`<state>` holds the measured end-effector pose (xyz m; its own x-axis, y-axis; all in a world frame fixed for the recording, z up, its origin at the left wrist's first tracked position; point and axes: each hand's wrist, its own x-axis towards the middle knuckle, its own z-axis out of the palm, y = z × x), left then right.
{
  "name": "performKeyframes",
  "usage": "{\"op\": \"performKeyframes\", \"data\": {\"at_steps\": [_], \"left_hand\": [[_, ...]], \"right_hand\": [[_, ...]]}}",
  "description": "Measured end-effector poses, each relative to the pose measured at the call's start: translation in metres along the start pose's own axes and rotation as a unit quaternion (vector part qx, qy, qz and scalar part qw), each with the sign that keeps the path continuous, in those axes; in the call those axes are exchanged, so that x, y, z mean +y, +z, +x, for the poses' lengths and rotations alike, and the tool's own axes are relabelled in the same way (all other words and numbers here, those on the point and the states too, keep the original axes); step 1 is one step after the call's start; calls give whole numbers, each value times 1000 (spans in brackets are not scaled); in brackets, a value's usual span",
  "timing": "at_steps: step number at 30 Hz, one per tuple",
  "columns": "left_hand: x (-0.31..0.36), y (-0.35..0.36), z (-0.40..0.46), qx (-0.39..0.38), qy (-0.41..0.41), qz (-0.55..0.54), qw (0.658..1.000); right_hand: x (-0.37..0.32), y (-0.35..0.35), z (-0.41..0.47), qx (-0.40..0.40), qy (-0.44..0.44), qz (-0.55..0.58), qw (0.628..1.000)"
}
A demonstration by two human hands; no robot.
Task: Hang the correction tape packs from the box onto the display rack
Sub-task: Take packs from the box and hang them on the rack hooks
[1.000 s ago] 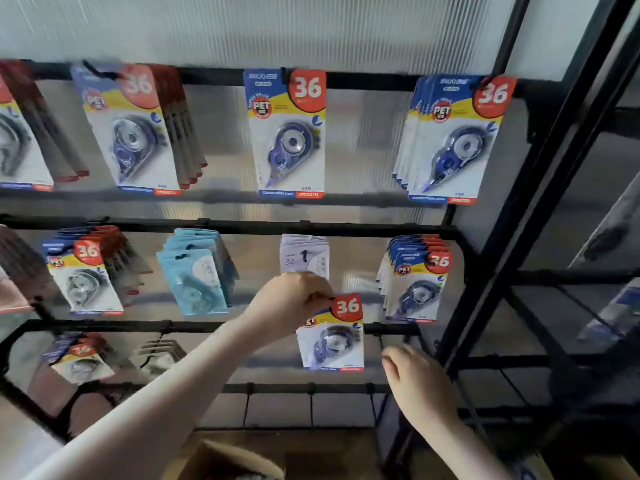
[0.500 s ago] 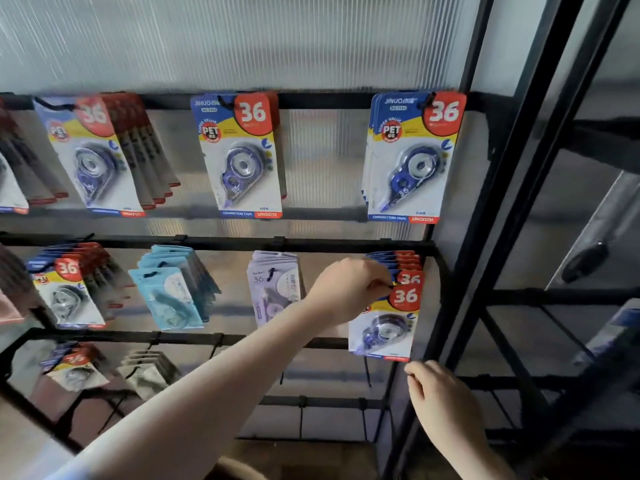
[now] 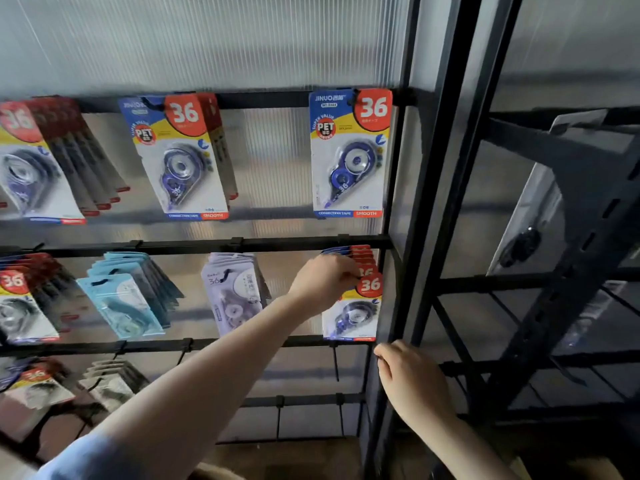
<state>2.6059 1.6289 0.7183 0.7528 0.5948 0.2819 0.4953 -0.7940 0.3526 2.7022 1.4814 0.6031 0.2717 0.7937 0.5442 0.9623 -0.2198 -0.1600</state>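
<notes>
On the black display rack, correction tape pack pinched in left hand.

Rack frame was matt black metal. Back panel was ribbed translucent plastic. Packs were glossy printed card under clear plastic blisters.

Both forearms bare; pale blue short sleeve on left arm; hands ungloved.
</notes>
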Motion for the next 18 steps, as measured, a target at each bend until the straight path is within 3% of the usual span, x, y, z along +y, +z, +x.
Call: {"op": "performKeyframes", "data": {"at_steps": [18], "left_hand": [[-13,2,0,28,36,-3,999]], "right_hand": [[3,19,-9,-51,-18,-16,998]]}}
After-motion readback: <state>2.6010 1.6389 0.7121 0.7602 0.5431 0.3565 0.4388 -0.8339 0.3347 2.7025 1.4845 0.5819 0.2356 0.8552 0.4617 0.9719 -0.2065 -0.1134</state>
